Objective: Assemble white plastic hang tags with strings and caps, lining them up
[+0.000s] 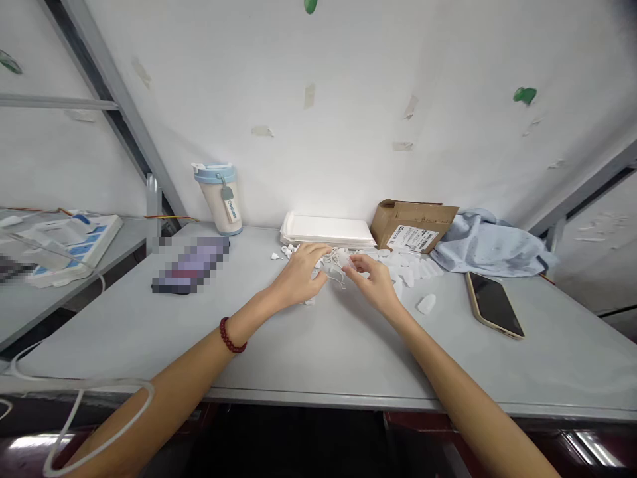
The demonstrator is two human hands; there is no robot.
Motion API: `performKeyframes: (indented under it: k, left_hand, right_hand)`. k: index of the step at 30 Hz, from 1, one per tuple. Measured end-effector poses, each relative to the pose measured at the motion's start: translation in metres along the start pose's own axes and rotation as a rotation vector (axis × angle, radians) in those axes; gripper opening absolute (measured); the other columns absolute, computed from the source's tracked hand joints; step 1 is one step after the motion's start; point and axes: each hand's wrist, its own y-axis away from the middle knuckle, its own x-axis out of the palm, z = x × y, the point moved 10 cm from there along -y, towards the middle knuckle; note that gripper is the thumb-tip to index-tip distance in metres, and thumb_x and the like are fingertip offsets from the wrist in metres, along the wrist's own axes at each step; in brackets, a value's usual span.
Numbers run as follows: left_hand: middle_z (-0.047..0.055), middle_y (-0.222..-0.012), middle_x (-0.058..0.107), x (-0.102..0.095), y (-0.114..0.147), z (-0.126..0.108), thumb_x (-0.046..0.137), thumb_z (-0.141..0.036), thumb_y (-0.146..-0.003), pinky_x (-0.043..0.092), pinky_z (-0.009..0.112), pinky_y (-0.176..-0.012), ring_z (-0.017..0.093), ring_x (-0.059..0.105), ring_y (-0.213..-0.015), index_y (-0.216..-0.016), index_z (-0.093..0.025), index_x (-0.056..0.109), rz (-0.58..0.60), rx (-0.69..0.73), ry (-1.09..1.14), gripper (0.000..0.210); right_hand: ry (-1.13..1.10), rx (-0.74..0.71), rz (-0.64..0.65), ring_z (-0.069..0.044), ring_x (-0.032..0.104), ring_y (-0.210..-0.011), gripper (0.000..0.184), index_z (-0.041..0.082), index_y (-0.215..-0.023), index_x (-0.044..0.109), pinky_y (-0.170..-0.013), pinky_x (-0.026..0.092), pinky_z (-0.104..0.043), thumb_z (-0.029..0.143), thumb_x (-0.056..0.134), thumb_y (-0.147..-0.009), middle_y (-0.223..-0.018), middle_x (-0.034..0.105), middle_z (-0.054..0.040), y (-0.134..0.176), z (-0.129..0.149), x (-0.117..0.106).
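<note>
My left hand (pixel 298 275), with a dark red bead bracelet (pixel 232 335) on its wrist, is over the table with thumb and fingers apart. Its fingertips are beside a small tangle of thin white strings (pixel 338 277). From the other side my right hand (pixel 372 282) pinches a small translucent white piece (pixel 347 263) near those strings. Flat whitish translucent pieces (pixel 408 267) lie in a loose heap behind and right of the right hand. Small white parts (pixel 286 251) lie beyond the left hand, which partly hides them.
Behind the hands are a white flat box (pixel 328 230) and an open cardboard box (pixel 413 222). A tumbler (pixel 219 199) and a pixelated purple item (pixel 194 265) stand left. A phone (pixel 495 305) and a pale blue cloth (pixel 492 242) lie right. A white cable (pixel 99 384) loops across my left forearm.
</note>
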Motion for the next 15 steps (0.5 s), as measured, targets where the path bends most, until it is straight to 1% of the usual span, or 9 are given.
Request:
performKeyframes:
  k: [6, 11, 13, 15]
  left_hand:
    - [0.008, -0.118, 0.061, 0.000, 0.001, 0.001, 0.047, -0.010, -0.075, 0.044, 0.039, -0.096, 0.023, 0.051, -0.113, -0.112, -0.016, 0.058, -0.008, -0.015, 0.036, 0.040]
    - [0.007, -0.115, 0.063, -0.001, 0.001, 0.001, 0.048, -0.010, -0.075, 0.044, 0.038, -0.093, 0.022, 0.053, -0.110, -0.109, -0.017, 0.060, -0.012, -0.028, 0.062, 0.037]
    - [0.007, -0.114, 0.063, -0.002, 0.001, 0.002, 0.049, -0.011, -0.075, 0.045, 0.036, -0.091, 0.022, 0.053, -0.111, -0.108, -0.017, 0.060, -0.013, -0.059, 0.090, 0.036]
    - [0.006, -0.115, 0.063, -0.002, 0.002, 0.006, 0.050, -0.012, -0.075, 0.047, 0.033, -0.085, 0.022, 0.053, -0.111, -0.107, -0.018, 0.061, -0.014, -0.118, 0.139, 0.034]
  right_hand:
    - [-0.018, -0.053, 0.031, -0.018, 0.062, -0.078, 0.025, 0.016, -0.092, 0.063, -0.073, 0.047, -0.031, 0.037, 0.057, -0.080, -0.085, 0.069, -0.0055, 0.001, 0.007, 0.003]
    - [-0.013, -0.055, 0.066, -0.019, 0.062, -0.077, 0.027, 0.016, -0.094, 0.062, -0.070, 0.047, -0.031, 0.040, 0.057, -0.081, -0.082, 0.068, -0.0055, 0.003, 0.010, 0.008]
    - [-0.017, -0.057, 0.073, -0.019, 0.062, -0.077, 0.028, 0.016, -0.094, 0.062, -0.068, 0.047, -0.030, 0.040, 0.057, -0.081, -0.081, 0.068, -0.0057, 0.003, 0.011, 0.009]
    - [-0.020, -0.065, 0.084, -0.019, 0.063, -0.074, 0.028, 0.016, -0.095, 0.062, -0.066, 0.047, -0.030, 0.040, 0.057, -0.081, -0.079, 0.068, -0.0051, 0.004, 0.013, 0.010]
